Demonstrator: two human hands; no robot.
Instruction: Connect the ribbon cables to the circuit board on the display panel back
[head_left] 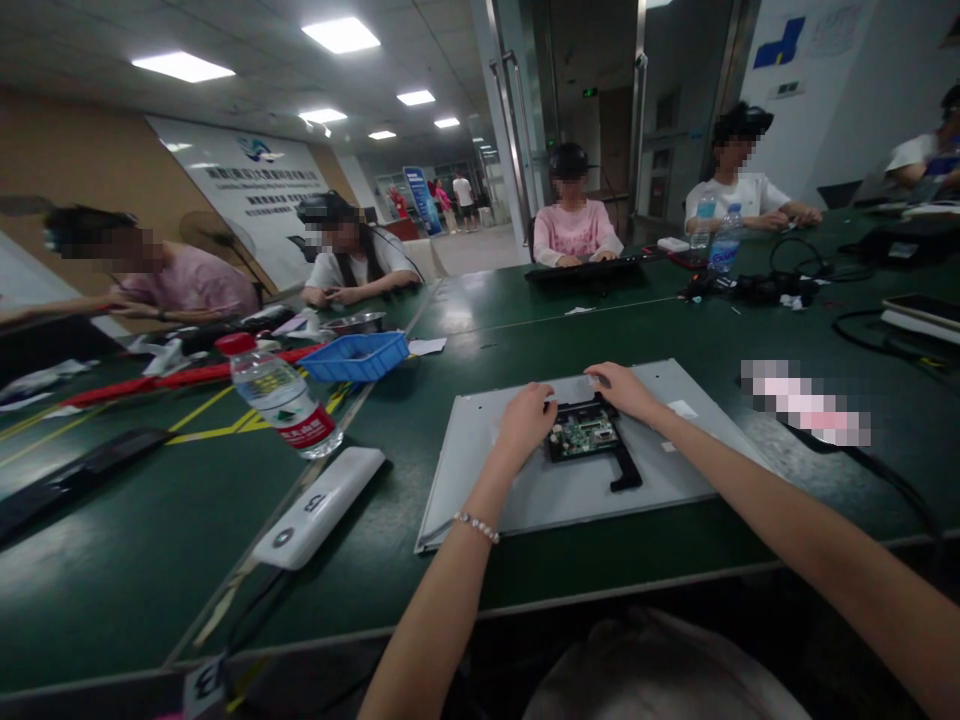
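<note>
A flat grey metal panel lies on the green table in front of me. On it sits a black plastic frame with an arm reaching toward me, and a green circuit board shows inside the frame. My left hand has its fingers curled at the frame's far left corner. At the far right corner, my right hand pinches the frame's edge, its fingertips partly hidden. A white label is stuck on the panel beside my right wrist.
Left of the panel are a white power bank, a red-capped water bottle and a blue plastic tray. A blurred-out object with a cable lies to the right. Across the table, a person sits at a black keyboard.
</note>
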